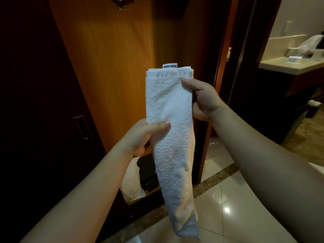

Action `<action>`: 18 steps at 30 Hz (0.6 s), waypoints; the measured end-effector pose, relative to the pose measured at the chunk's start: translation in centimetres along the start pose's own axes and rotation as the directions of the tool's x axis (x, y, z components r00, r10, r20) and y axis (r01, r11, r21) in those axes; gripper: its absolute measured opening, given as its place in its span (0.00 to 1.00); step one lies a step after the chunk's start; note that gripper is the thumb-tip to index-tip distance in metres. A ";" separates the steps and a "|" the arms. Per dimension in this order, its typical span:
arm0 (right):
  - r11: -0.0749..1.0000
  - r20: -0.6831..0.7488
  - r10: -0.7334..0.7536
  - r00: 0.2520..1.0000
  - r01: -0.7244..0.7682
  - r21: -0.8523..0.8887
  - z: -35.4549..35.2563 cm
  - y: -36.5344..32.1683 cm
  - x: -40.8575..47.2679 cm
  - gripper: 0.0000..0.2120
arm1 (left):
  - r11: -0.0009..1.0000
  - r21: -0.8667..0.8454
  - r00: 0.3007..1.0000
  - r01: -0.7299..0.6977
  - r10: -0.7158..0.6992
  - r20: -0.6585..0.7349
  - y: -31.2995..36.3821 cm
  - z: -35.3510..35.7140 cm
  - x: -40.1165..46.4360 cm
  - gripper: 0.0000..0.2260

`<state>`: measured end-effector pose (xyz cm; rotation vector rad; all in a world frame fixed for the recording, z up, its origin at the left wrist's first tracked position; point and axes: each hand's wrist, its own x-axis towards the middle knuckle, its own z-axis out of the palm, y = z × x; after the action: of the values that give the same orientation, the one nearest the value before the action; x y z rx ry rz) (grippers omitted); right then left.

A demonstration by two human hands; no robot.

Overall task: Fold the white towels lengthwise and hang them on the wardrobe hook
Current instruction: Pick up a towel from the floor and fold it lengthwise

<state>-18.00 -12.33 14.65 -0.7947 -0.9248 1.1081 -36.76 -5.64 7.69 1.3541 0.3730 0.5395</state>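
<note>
Wooden wardrobe panel (112, 67) behind, hook (121, 5) top left of frame. Towel (172, 130) centre frame, folded long, soft, floppy. Right hand (201, 100) pinches near top; left hand (145, 135) grips mid-edge. Light cloth; best draped by its middle.

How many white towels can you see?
1. The towel is folded into a long strip, held by the left hand and the right hand. Others may be out of view.

Two bare arms come in from the bottom. No sleeves show on them. The left hand (143, 135) has a short, neat thumbnail. The right hand (203, 100) wears no rings that show.
</note>
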 end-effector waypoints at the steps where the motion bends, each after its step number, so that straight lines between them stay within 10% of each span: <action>1: 0.999 -0.010 0.026 1.000 -0.026 0.046 -0.7 0.3 0.2 0.20 | 1.000 -0.008 1.000 -0.001 0.001 -0.009 0.4 0.2 0.2 0.13; 8: 0.947 -0.049 0.319 0.946 -0.316 0.059 -3.6 8.1 -0.9 0.33 | 0.997 -0.066 0.975 0.044 -0.057 -0.212 4.4 1.6 2.2 0.21; 12: 0.942 -0.016 0.333 0.943 -0.332 0.044 -3.7 10.4 -2.4 0.36 | 0.989 -0.140 0.922 0.037 -0.088 -0.378 5.8 0.7 3.5 0.09; 18: 0.871 -0.144 0.152 0.978 -0.201 -0.449 -3.1 11.4 -3.7 0.23 | 0.992 -0.093 0.871 0.081 -0.116 -0.478 6.5 -0.7 4.4 0.14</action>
<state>-20.15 -13.12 2.45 -1.3416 -1.0594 1.0010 -34.47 -1.82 14.14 1.1132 0.8212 0.7999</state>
